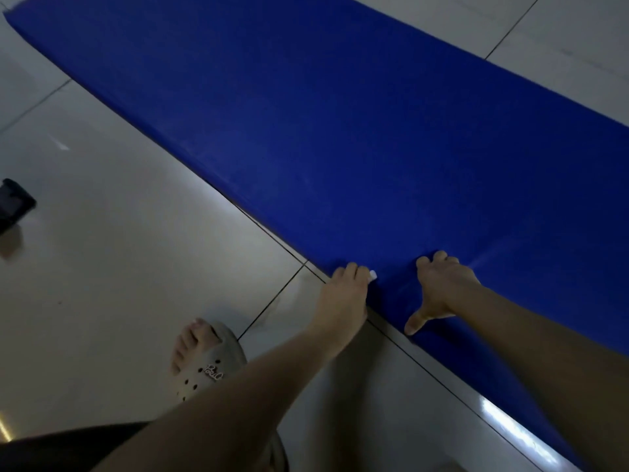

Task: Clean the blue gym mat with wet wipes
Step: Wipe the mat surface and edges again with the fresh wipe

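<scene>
The blue gym mat (340, 124) lies flat on the pale tiled floor, running from the far left to the near right. My left hand (343, 294) sits at the mat's near long edge, its fingers curled onto that edge. A little to its right, my right hand (439, 287) is on the mat with its fingers curled into the surface and its thumb spread back toward the edge. Faint creases run out from the right hand. No wet wipe shows in this view.
My left foot in a beige perforated clog (204, 362) stands on the tiled floor (119, 267) just short of the mat. A dark object (13, 206) lies on the floor at the left border. Tiles continue beyond the mat's far side (561, 39).
</scene>
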Demonstrator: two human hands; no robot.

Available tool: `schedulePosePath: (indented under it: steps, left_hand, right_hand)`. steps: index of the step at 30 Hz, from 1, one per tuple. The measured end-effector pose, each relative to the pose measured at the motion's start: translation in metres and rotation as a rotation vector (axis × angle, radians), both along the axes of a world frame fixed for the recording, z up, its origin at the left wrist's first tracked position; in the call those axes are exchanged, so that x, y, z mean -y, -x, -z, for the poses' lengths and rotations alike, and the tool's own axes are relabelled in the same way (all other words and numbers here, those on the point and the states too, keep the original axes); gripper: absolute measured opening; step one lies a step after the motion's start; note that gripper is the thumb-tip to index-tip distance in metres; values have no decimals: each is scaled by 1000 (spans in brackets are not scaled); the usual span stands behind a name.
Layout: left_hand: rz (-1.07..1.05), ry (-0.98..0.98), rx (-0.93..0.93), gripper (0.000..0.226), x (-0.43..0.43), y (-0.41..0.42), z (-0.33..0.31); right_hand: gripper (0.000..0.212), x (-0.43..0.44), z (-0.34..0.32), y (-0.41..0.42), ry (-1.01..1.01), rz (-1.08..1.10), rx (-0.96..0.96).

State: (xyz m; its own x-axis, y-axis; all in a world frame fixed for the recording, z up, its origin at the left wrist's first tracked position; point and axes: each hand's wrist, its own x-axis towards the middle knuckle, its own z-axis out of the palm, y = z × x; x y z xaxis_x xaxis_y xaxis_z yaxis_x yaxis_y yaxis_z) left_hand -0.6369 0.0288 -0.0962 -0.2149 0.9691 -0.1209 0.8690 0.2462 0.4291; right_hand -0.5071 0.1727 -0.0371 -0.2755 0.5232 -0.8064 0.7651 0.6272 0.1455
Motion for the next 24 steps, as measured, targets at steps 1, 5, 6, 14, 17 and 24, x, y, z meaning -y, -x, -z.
schedulePosePath:
  steps: [1,5,6,14,17,24]
  left_hand:
    - [94,-5,-52,30,-3,9,2]
    - [39,3,-293,26,-23,81,2]
    - [-81,13,-316,29,-27,99,1]
    - [-385,36,-60,23,-11,46,2]
    - [-290,-27,71,23,10,-7,3]
    - [35,-57,80,24,9,-17,4]
  right_hand:
    - [141,0,0,0,2,-2,-1]
    - [141,0,-1,0,14,-2,10]
    - [140,-1,-2,-1,13,-4,12]
    - [138,0,-3,1,13,-11,5]
    - [140,-1,-3,0,14,-2,-9]
    - [140,-2,0,-4,9,-3,-30]
